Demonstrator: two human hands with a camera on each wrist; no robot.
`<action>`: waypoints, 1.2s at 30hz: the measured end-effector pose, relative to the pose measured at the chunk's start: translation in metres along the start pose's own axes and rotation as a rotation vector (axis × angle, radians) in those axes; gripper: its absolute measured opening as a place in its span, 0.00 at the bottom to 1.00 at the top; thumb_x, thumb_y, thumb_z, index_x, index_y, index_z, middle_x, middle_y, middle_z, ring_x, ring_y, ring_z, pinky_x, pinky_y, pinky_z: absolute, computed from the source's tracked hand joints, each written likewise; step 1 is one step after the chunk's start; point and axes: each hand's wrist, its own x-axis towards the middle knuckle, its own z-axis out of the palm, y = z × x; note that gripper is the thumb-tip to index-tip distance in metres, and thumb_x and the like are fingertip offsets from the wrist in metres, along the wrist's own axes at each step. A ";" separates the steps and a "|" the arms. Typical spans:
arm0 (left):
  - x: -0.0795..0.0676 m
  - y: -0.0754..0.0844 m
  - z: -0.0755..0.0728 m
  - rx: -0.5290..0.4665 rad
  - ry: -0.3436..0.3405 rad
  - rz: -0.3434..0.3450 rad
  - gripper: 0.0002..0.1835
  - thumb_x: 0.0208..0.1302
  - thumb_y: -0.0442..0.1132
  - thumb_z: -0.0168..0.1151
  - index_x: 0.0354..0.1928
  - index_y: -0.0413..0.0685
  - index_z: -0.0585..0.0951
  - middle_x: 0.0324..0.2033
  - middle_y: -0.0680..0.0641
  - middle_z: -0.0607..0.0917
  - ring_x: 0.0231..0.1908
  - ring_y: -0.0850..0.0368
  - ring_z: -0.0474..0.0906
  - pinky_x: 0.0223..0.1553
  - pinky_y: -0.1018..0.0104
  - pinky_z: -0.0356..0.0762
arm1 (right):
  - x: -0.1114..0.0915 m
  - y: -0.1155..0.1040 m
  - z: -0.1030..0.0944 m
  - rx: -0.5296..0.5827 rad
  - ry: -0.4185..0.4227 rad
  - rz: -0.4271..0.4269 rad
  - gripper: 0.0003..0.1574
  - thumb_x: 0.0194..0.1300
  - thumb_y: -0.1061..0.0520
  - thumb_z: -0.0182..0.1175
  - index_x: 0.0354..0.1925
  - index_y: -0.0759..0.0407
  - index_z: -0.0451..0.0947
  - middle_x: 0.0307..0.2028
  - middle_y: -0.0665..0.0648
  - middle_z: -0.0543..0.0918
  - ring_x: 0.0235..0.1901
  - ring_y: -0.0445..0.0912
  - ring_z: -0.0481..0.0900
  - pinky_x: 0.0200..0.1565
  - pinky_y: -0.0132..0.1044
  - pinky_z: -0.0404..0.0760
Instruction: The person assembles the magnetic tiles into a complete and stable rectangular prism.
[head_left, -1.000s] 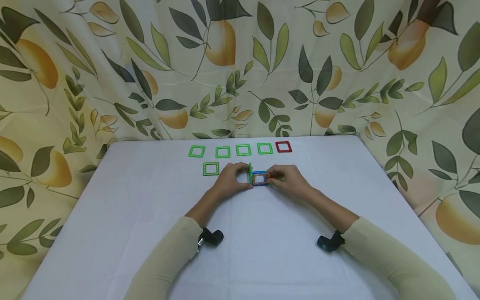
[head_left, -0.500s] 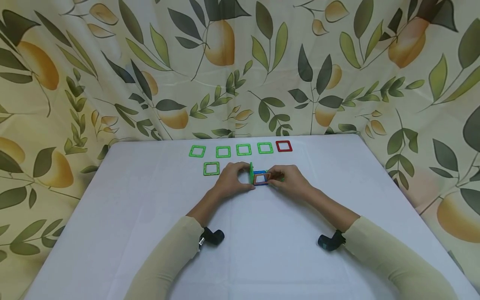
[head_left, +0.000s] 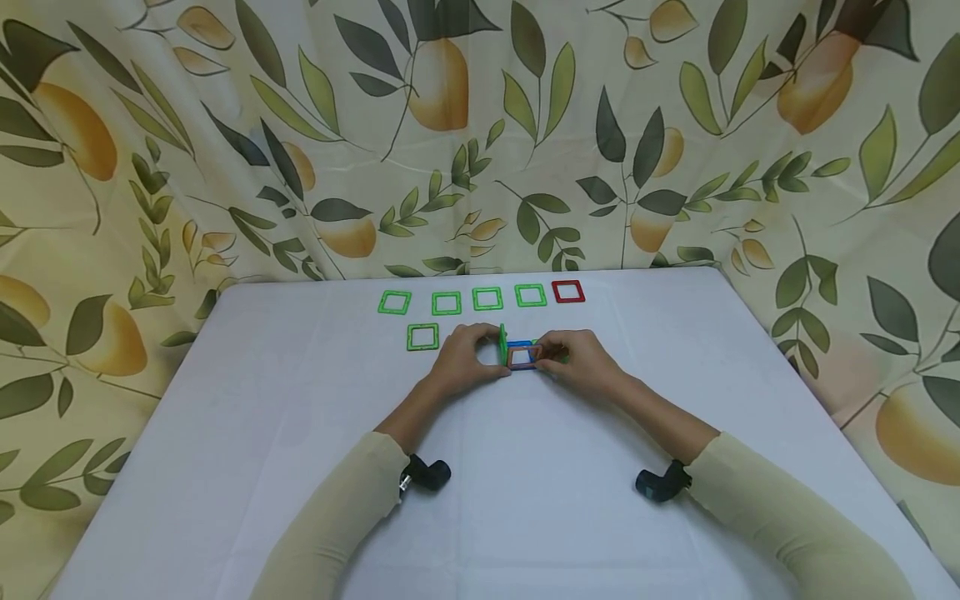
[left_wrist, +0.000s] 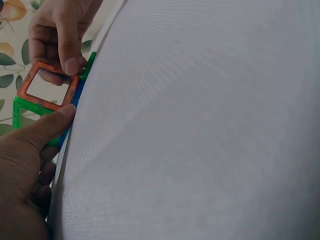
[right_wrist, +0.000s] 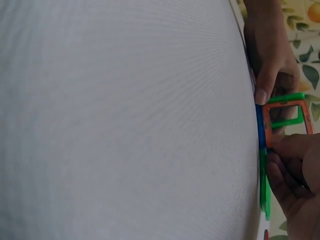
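Observation:
My left hand [head_left: 463,362] holds an upright green square magnetic tile [head_left: 502,343], its thumb low by the near corner and fingers behind. A blue tile [head_left: 519,343] lies flat on the table against the green one's foot. My right hand [head_left: 579,358] pinches an orange square tile [left_wrist: 42,102] by its right side. This orange tile stands upright along the blue tile's near edge and meets the upright green tile at a corner. Another green tile [right_wrist: 263,185] lies flat beside the blue one, mostly hidden under my right hand.
Behind the hands, several green square tiles [head_left: 487,299] lie in a row with a red tile [head_left: 567,292] at its right end. One more green tile [head_left: 422,337] lies left of my left hand. A patterned curtain [head_left: 480,167] hangs along the white table's [head_left: 480,483] far edge.
Both hands keep nearly the same place and hold. The orange tile appears to have settled slightly against the blue tile's near edge.

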 end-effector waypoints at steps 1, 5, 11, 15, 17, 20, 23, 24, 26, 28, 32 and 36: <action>0.000 0.000 0.000 -0.002 0.001 0.001 0.35 0.53 0.47 0.85 0.63 0.48 0.83 0.55 0.52 0.86 0.52 0.55 0.73 0.57 0.58 0.72 | 0.000 0.000 0.000 -0.003 -0.001 0.001 0.06 0.66 0.64 0.74 0.41 0.58 0.88 0.34 0.47 0.87 0.36 0.45 0.83 0.44 0.40 0.84; -0.001 0.001 -0.001 -0.008 0.004 0.002 0.35 0.53 0.46 0.86 0.63 0.48 0.83 0.56 0.51 0.86 0.52 0.54 0.73 0.57 0.57 0.72 | 0.000 0.000 -0.001 -0.009 -0.005 0.002 0.05 0.66 0.64 0.74 0.41 0.58 0.88 0.34 0.47 0.87 0.36 0.45 0.83 0.44 0.40 0.84; -0.001 0.001 -0.001 -0.015 0.005 0.008 0.35 0.53 0.46 0.85 0.64 0.47 0.83 0.55 0.51 0.86 0.52 0.54 0.73 0.56 0.58 0.73 | -0.001 -0.001 -0.002 -0.001 -0.006 -0.010 0.05 0.66 0.65 0.73 0.40 0.59 0.87 0.34 0.47 0.87 0.36 0.45 0.82 0.44 0.40 0.84; -0.001 0.000 0.000 -0.016 0.008 0.010 0.35 0.53 0.46 0.85 0.63 0.47 0.83 0.55 0.51 0.86 0.51 0.54 0.73 0.56 0.58 0.73 | -0.001 -0.002 -0.003 0.005 -0.008 -0.016 0.05 0.66 0.65 0.73 0.40 0.59 0.87 0.34 0.48 0.87 0.36 0.45 0.82 0.44 0.40 0.84; -0.001 -0.001 0.000 -0.021 0.009 0.011 0.35 0.53 0.46 0.86 0.63 0.47 0.83 0.54 0.51 0.86 0.51 0.54 0.74 0.56 0.57 0.73 | -0.001 -0.002 -0.002 0.006 -0.012 -0.019 0.05 0.66 0.66 0.73 0.40 0.59 0.87 0.34 0.48 0.87 0.36 0.45 0.82 0.44 0.40 0.84; 0.000 -0.002 0.000 -0.025 0.008 0.013 0.35 0.53 0.46 0.86 0.63 0.47 0.83 0.54 0.51 0.86 0.52 0.54 0.74 0.56 0.57 0.73 | -0.001 -0.003 -0.003 0.008 -0.022 -0.014 0.06 0.65 0.66 0.73 0.41 0.60 0.87 0.34 0.49 0.87 0.37 0.45 0.82 0.45 0.41 0.84; 0.000 -0.003 0.001 -0.027 0.005 0.012 0.36 0.53 0.47 0.86 0.63 0.47 0.83 0.55 0.51 0.86 0.52 0.55 0.74 0.57 0.57 0.73 | -0.001 -0.005 -0.005 0.009 -0.035 0.003 0.09 0.65 0.67 0.73 0.43 0.61 0.87 0.36 0.50 0.87 0.38 0.46 0.82 0.46 0.43 0.84; 0.000 -0.003 0.001 -0.028 0.004 0.011 0.36 0.53 0.47 0.86 0.64 0.47 0.83 0.55 0.51 0.86 0.52 0.55 0.73 0.57 0.57 0.73 | -0.001 -0.006 -0.006 0.009 -0.035 0.011 0.10 0.65 0.68 0.72 0.44 0.61 0.87 0.36 0.50 0.87 0.38 0.46 0.82 0.46 0.44 0.84; 0.001 -0.003 0.001 -0.031 0.002 0.013 0.36 0.53 0.47 0.86 0.64 0.47 0.83 0.55 0.51 0.86 0.52 0.55 0.74 0.57 0.57 0.73 | -0.002 -0.006 -0.009 0.009 -0.028 0.023 0.12 0.65 0.70 0.71 0.47 0.62 0.87 0.37 0.51 0.87 0.38 0.47 0.82 0.47 0.44 0.84; 0.001 -0.003 0.001 -0.033 0.002 0.016 0.36 0.53 0.47 0.85 0.64 0.47 0.82 0.55 0.51 0.86 0.52 0.55 0.74 0.57 0.57 0.73 | -0.002 -0.006 -0.012 0.012 -0.009 0.028 0.14 0.65 0.71 0.68 0.49 0.63 0.87 0.38 0.52 0.87 0.39 0.48 0.81 0.47 0.44 0.84; 0.000 -0.001 0.000 -0.037 0.000 0.014 0.36 0.54 0.46 0.85 0.64 0.47 0.82 0.55 0.51 0.86 0.52 0.55 0.74 0.56 0.58 0.73 | 0.000 -0.005 -0.019 0.056 0.027 0.051 0.16 0.66 0.72 0.65 0.51 0.64 0.86 0.40 0.55 0.87 0.41 0.50 0.81 0.48 0.42 0.84; -0.002 -0.001 -0.002 -0.045 -0.005 0.001 0.36 0.54 0.45 0.85 0.64 0.46 0.82 0.54 0.50 0.86 0.52 0.55 0.73 0.55 0.59 0.74 | 0.003 0.000 -0.024 0.105 0.050 0.085 0.15 0.68 0.71 0.64 0.52 0.66 0.85 0.41 0.58 0.87 0.42 0.51 0.81 0.48 0.37 0.83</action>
